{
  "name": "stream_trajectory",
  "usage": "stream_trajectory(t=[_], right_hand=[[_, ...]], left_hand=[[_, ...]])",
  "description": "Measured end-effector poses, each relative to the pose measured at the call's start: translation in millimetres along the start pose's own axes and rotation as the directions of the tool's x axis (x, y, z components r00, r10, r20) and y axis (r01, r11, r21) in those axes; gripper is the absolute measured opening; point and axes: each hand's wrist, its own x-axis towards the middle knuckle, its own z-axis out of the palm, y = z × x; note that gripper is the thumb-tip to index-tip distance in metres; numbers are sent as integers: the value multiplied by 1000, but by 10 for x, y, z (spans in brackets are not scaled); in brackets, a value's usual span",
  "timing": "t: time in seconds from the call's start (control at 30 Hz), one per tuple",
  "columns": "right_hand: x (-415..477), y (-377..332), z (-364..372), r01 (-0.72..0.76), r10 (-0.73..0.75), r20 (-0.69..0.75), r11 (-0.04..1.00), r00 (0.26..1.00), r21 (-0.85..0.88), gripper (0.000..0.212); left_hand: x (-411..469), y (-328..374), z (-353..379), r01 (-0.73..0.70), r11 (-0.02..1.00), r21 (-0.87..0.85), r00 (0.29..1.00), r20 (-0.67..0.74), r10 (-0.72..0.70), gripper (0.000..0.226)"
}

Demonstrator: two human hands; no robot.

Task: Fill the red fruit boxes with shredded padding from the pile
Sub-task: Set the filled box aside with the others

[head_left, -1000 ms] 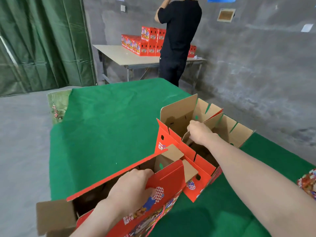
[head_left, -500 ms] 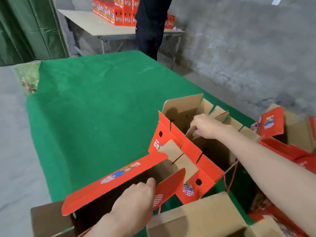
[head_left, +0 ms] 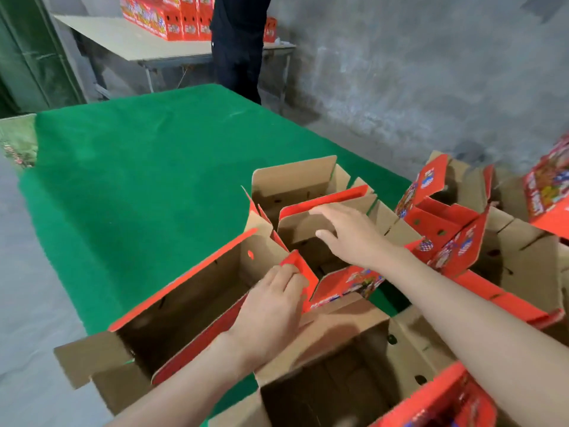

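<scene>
Several open fruit boxes [head_left: 348, 322] of brown corrugated card, printed glossy red outside, are crowded at the near edge of a green felt-covered table [head_left: 138, 167]. The near-left box [head_left: 197, 288] is held by the left hand [head_left: 271, 306], whose fingers [head_left: 289, 274] are curled over the edge of its upright red end flap [head_left: 304, 268]. The right hand [head_left: 351, 235] is held open with fingers spread and thumb apart over the farther box [head_left: 292, 180]; its fingertips [head_left: 317, 211] are at a folded-in flap [head_left: 301, 224], though whether contact is made cannot be told through the blur, and nothing is gripped. No shredded padding is seen in any box, and the pile itself is out of view, so filling is judged not yet begun

The boxes are judged light and stiff in the walls but weak at the scored flaps, which would bend or crease if pulled; a box is better taken by a side wall rim. The padding is expected to be light, loose and springy, best gathered in full handfuls and pressed down

Further open boxes [head_left: 520, 257] are heaped at the right
</scene>
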Motion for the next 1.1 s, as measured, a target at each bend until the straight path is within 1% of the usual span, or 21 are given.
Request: stream_trajectory(t=[0.03,0.07,0.1,0.13,0.17,0.2,0.23,0.27,0.37,0.47,0.53,0.57,0.63,0.7,0.77,0.83,0.9,0.97,1.0,1.07,1.1], right_hand=[[-168,68,-63,-20,20,-19,1000,1000,1,36],[-341,143,-113,-56,56,-27,998,998,1,31],[-514,222,-150,-95,95,-22,995,995,-10,29],[-681,301,-172,-126,126,-7,991,992,-35,28],[-841,378,-179,-150,151,15,987,988,-64,28],[-986,449,-173,-173,177,39,981,983,-90,28],[-1123,512,-160,-199,206,62,974,976,-113,28],[-1245,567,-136,-225,237,83,965,968,-132,29],[-1560,688,-58,-281,304,119,944,945,-175,32],[-1778,761,25,-298,328,112,929,938,-220,27],[-1868,808,82,-304,326,74,929,943,-212,24],[-1899,832,110,-310,326,55,930,944,-198,24],[-1947,865,163,-328,339,46,931,940,-157,27],[-1998,876,187,-352,357,50,931,933,-93,27],[-2066,856,173,-357,359,32,932,933,-61,27],[-2203,841,115,-356,355,-26,934,934,-25,32],[-2476,885,12,-356,357,-127,934,925,28,34],[-2879,1043,-94,-383,364,-259,923,894,-25,34],[-3108,1159,-151,-443,401,-300,892,866,-88,38],[-3582,1415,-258,-625,580,-253,763,774,-163,50],[-3807,1532,-304,-693,672,-174,706,720,-145,54]], left_hand=[[-22,60,76,10,997,-80,997,73,-5,26],[-50,98,202,116,984,-137,972,220,-84,31],[-80,112,350,250,961,-123,891,417,-178,44],[-105,107,489,339,939,-63,770,593,-238,61],[-122,93,612,400,916,-21,653,708,-269,78],[-126,85,708,447,895,-2,566,775,-281,91],[-131,83,795,488,873,-11,528,799,-286,95],[-136,86,864,523,852,-25,527,796,-300,91],[-228,132,1003,566,823,-40,584,725,-366,67],[-407,215,1068,651,758,-42,556,706,-438,49],[-466,348,1028,666,745,-31,570,666,-481,47],[-453,418,994,634,773,-8,615,611,-498,53],[-361,608,895,505,863,-18,779,440,-447,59],[-203,894,766,372,898,-235,910,284,-302,48],[-33,1236,656,298,864,-405,953,170,-250,33],[106,1580,562,243,837,-490,967,48,-252,20],[198,1894,490,152,827,-541,980,-24,-196,14],[209,2158,460,73,837,-543,995,-14,-95,17],[184,2267,476,50,867,-495,999,23,-44,24],[112,2417,568,75,965,-251,971,238,-14,50],[78,2469,621,87,992,-88,923,382,-47,60]])
